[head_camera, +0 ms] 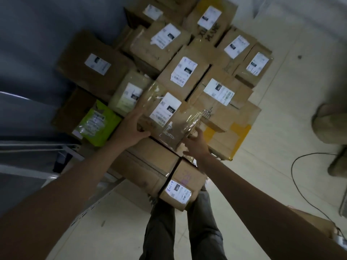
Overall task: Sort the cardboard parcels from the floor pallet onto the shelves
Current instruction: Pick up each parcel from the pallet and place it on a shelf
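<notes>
Now the left hand grips the left edge of the taped box marked 220, so it can be lifted. This box sits on top of the heap, near its front. To its right, the right hand is open, fingers spread, reaching for the other side. I count about fifteen parcels, packed close so they stay put, and two hands.

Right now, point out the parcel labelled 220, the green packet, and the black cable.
parcel labelled 220 (165, 109): head view, on its white label.
green packet (97, 122): head view, on its top face.
black cable (293, 171): head view, on its loop.
</notes>
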### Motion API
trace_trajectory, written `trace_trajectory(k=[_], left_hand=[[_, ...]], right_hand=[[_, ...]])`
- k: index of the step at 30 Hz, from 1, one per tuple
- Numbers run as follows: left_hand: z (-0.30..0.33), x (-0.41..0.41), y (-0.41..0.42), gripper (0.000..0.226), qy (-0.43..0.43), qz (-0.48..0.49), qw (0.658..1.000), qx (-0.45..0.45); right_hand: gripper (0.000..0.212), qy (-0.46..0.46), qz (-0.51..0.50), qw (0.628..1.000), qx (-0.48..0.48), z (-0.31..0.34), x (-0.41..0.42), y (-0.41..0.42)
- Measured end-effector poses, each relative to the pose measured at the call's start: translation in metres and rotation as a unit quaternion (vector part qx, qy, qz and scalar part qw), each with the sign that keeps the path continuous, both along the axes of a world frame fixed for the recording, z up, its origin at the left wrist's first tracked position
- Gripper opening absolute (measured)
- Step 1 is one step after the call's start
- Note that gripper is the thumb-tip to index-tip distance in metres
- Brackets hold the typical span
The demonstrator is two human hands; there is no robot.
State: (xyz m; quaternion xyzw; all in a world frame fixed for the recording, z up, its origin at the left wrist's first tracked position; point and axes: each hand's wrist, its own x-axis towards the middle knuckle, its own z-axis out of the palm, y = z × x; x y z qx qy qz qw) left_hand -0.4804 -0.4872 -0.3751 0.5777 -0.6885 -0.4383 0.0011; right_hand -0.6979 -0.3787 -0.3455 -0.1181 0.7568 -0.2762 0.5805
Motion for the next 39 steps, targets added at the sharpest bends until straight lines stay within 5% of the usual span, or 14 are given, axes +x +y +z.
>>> trace_trajectory(k=[9,15,24,27,32,39], left_hand=[[0.172,0.013,0.044,0.077,-0.014,-0.032,0.999,-0.027],[0.261,0.042,0.104,0.074,-0.003,0.025,0.994,-0.102],[0.371,0.118,0.250,0.068,-0.049,0.142,0.972,-0.180],[0.405,0.145,0.312,0.063,-0.078,0.200,0.955,-0.204],[0.464,0.195,0.410,0.071,-0.139,0.313,0.916,-0.209],[0.524,0.257,0.537,0.069,-0.180,0.443,0.848,-0.228]], right_hand=[[0.055,-0.025,0.199,0.977,-0.068,0.193,-0.004,0.006],[0.048,0.029,0.367,0.920,-0.132,0.292,0.011,0.008],[0.045,0.066,0.566,0.766,-0.297,0.380,0.088,0.048],[0.030,0.087,0.635,0.673,-0.368,0.405,0.131,0.070],[0.045,0.061,0.720,0.545,-0.426,0.449,0.212,0.112],[0.051,-0.013,0.777,0.444,-0.446,0.517,0.321,0.206]])
